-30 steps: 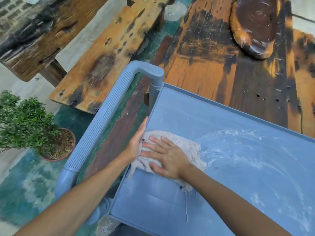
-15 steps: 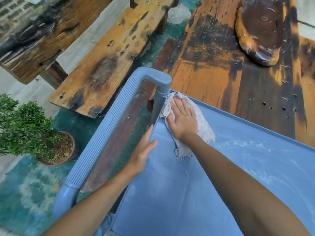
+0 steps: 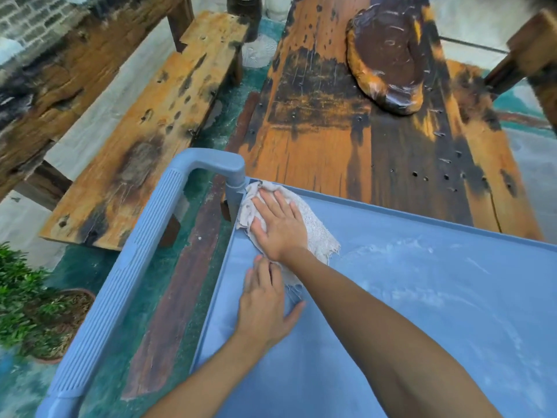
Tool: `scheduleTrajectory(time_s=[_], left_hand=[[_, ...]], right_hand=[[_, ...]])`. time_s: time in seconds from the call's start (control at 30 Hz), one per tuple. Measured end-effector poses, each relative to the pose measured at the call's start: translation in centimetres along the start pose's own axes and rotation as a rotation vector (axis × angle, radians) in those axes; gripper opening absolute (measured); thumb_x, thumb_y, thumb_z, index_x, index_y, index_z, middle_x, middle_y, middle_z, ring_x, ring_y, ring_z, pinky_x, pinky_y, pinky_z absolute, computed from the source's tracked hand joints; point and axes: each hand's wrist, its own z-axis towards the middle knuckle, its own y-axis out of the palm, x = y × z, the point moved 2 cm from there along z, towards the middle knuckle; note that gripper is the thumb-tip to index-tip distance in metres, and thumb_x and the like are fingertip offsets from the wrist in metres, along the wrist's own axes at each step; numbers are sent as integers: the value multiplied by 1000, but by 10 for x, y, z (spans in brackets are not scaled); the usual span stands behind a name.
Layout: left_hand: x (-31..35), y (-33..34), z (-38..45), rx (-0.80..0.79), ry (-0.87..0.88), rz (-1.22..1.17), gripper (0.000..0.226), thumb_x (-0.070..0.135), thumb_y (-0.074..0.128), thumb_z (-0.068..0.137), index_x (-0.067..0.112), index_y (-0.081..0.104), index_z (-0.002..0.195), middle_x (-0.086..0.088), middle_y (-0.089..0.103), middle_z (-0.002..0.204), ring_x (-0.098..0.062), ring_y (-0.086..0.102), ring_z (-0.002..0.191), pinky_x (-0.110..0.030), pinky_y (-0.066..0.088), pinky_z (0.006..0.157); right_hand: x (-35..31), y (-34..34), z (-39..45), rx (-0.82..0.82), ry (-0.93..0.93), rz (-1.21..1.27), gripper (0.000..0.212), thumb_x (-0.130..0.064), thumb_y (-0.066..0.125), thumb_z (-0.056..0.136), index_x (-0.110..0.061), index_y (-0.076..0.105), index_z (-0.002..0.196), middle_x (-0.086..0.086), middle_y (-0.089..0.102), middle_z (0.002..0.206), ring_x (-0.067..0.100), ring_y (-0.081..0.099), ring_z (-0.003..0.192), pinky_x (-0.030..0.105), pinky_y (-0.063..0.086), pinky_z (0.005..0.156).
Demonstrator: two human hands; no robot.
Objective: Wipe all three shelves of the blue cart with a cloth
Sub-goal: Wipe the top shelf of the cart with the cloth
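I see the right hand (image 3: 278,226) spread flat, pressing the cloth (image 3: 313,233) into the cart (image 3: 422,297) corner; the left hand (image 3: 265,303) lies open, fingertips on the cloth's edge.

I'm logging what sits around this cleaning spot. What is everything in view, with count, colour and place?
cart: one, blue, top shelf filling the lower right, white dusty smears on its right part
cart handle: one, blue, ribbed, along the shelf's left side
cloth: one, off-white, frayed, in the shelf's far left corner
table: one, orange and black weathered wood, beyond the cart
wood slab: one, dark brown, glossy, lying on the table
bench: one, orange worn wood, left of the table
potted plant: one, green in a reddish pot, lower left on the floor
right hand: one, flat on the cloth
left hand: one, flat on the shelf, fingertips at the cloth's near edge
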Motion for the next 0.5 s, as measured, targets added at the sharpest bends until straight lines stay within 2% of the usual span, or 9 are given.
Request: scheduleTrajectory(time_s=[0.07,0.17,0.27,0.33,0.43,0.5], left_hand=[[-2,1,-2,-15,11,-17,78,64,58,76,2,61,123,-20,55,129,-38,58,120,-42,54,97],[0,1,3,7,-32,-18,73,67,49,82,8,59,124,-13,52,127,-34,59,114,-39,55,85],[4,3,12,-92,-114,17,85,73,31,86,17,39,149,-13,34,153,-31,44,137,-38,51,95],[5,2,21,-115,-161,47,89,76,22,86,24,25,157,-11,22,162,-27,35,145,-38,51,93],[16,1,35,-171,-221,146,85,75,15,89,29,13,159,-10,19,161,-26,37,141,-35,51,83],[32,0,44,-223,-259,238,81,67,20,93,22,9,160,-15,20,158,-29,42,134,-36,46,93]], right_hand=[[3,-1,-3,14,27,18,57,-50,29,105,-38,23,161,-17,14,170,12,3,158,42,1,128],[17,-5,-11,37,57,27,58,-51,26,105,-39,19,161,-18,15,169,11,3,158,41,1,128],[40,-11,-24,49,101,29,59,-52,24,104,-41,17,161,-18,15,169,11,3,158,41,1,128],[55,-16,-34,66,145,27,60,-54,23,102,-41,16,161,-18,15,169,11,3,158,42,2,128],[79,-22,-51,90,216,35,64,-57,15,100,-42,15,161,-19,14,169,11,0,158,41,0,128],[98,-27,-62,110,249,39,65,-58,13,98,-41,17,161,-19,14,169,12,0,158,40,0,127]])
